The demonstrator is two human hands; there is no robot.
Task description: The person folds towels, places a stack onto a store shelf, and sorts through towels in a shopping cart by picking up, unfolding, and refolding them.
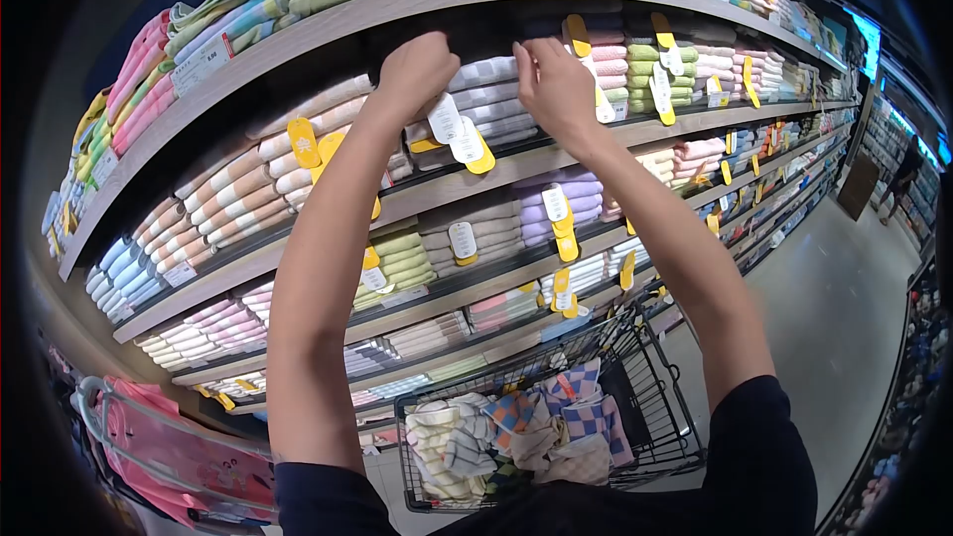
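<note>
Upper centre of frame: left hand [422,69] and right hand [558,87], fingers curled, beside folded grey-and-white checked towels [486,104]; whether either grips cloth, cannot tell. Towels sit on long wood-edged shelf [467,185], one of several tiers crossing frame. Lower centre: black wire shopping cart [655,419] holding rumpled patterned cloths [452,442]. Right side: smooth grey floor [794,308], another person [903,177] far down aisle.
</note>
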